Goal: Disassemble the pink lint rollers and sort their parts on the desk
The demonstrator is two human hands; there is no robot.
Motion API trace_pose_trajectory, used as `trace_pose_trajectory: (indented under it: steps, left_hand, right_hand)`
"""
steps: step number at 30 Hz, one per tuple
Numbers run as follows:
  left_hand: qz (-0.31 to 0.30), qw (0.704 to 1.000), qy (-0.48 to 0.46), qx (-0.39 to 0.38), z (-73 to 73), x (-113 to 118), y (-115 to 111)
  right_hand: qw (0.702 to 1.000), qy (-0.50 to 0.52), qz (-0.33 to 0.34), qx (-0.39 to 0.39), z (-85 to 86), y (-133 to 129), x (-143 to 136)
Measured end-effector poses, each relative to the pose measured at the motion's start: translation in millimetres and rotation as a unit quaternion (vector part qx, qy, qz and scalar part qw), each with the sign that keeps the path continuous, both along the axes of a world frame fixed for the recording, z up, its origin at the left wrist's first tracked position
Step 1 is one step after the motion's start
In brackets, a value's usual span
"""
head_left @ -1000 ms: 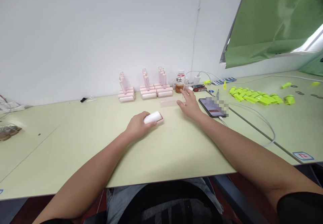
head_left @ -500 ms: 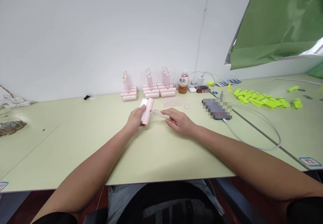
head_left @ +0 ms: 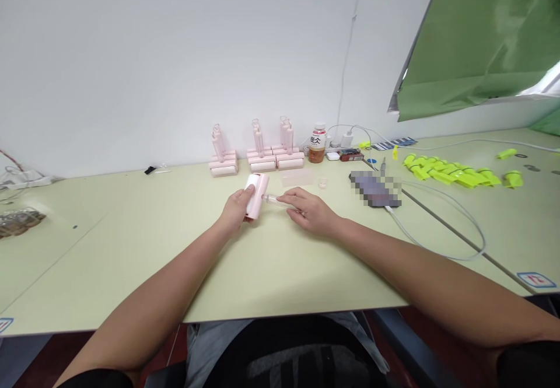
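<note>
A pale wall (head_left: pixel 175 61) rises behind the light green bench (head_left: pixel 131 219), and at upper right a green sheet (head_left: pixel 481 44) hangs on it. On the bench's right part lies a cluster of yellow-green pieces (head_left: pixel 446 169), bunched in rows. Three groups of finished-looking pink rollers (head_left: pixel 290 162) sit along the wall with their handles pointing up.

The left hand (head_left: pixel 236 206) grasps a pink-and-white roller (head_left: pixel 259 192), thumb across its white side, above the middle of the bench. The right hand (head_left: pixel 312 210) grips a clear handle (head_left: pixel 273 199) with its fingers and points the tip at the roller's pink side; whether the tip touches or has gone in, I cannot tell.

To the right of that hand a phone (head_left: pixel 376 189) lies with its screen blurred out and a white cable (head_left: pixel 485 242) plugged into it. A bottle (head_left: pixel 317 146) with a brown lower part stands upright near the wall, beside the rollers. In front of it lie a see-through pinkish cover (head_left: pixel 297 177) and, just beside that, a small clear cap (head_left: pixel 322 183).
</note>
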State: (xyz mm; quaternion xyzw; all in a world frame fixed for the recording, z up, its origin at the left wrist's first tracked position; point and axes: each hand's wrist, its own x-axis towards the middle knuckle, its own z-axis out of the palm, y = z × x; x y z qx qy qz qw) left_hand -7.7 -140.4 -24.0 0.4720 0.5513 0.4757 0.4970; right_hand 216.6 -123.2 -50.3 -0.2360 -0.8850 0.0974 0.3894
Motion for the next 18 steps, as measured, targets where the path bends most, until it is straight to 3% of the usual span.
trace_pose_trajectory:
  steps: [10, 18]
  left_hand:
    - [-0.061, 0.997, 0.043, -0.008, -5.7, 2.0, -1.2]
    - [-0.058, 0.996, 0.069, -0.022, -9.4, 7.8, -4.7]
  right_hand:
    - [1.0, 0.016, -0.003, 0.011, -0.4, -4.3, -1.2]
    - [0.999, 0.023, 0.02, 0.026, -0.6, -9.2, -4.4]
